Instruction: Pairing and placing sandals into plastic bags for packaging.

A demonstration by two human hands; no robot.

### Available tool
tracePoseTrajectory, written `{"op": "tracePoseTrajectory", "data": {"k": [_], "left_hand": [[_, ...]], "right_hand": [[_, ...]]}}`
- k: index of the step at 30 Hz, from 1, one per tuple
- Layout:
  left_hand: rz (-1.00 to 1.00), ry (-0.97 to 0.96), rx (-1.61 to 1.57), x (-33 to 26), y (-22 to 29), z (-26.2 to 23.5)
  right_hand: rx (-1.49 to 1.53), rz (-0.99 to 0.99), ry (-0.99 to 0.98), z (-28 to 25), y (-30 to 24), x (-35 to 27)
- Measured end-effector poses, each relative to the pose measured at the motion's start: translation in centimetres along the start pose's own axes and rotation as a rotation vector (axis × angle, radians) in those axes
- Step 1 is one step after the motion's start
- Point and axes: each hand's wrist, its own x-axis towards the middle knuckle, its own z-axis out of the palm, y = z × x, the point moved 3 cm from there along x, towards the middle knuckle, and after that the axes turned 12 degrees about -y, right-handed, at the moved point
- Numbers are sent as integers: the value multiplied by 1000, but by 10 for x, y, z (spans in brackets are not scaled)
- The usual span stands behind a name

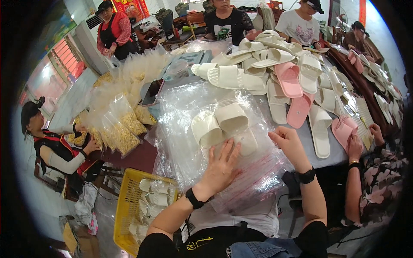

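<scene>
As we go from the left, a seated co-worker (45,142) has both hands at clear bags with yellow contents (124,127); these overlap too closely for us to count. Below, one yellow basket (121,206) holds several white slippers, number uncertain under the glare. One dark-screened phone (152,92) lies beyond.

We find the left hand (223,165) palm down, fingers extended and spread, its forearm rising from the lower edge. It grips nothing that we can see; its fingertips rest at the near end of the white pair. That pair, two white slippers (231,117) side by side, lies amid clear plastic sheeting (176,112). We cannot tell whether they are inside it or on top; the left hand hides part of the left slipper's sole.

The right hand (287,144) is near the pair's right side, fingers curled, thumb and fingertips close together; we cannot tell whether it pinches any film. We count two black wristbands (306,176), one per wrist.

Further right, heaped slippers (273,58) overlap beyond counting, two pink slippers (289,79) among them. A third pink slipper (342,129) is under another co-worker's hand (355,148); that person is cut off.
</scene>
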Motion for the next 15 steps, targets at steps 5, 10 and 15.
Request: {"op": "tracePoseTrajectory", "data": {"k": [5,10,15], "left_hand": [[58,245,-223,-6,-3,-20],[125,429,-370,-27,-30,-27],[90,568,-615,-31,-37,-34]], "right_hand": [[1328,-66,-420,32,-84,-21],[506,-452,-355,50,-105,-33],[512,-471,32,59,-41,-15]]}}
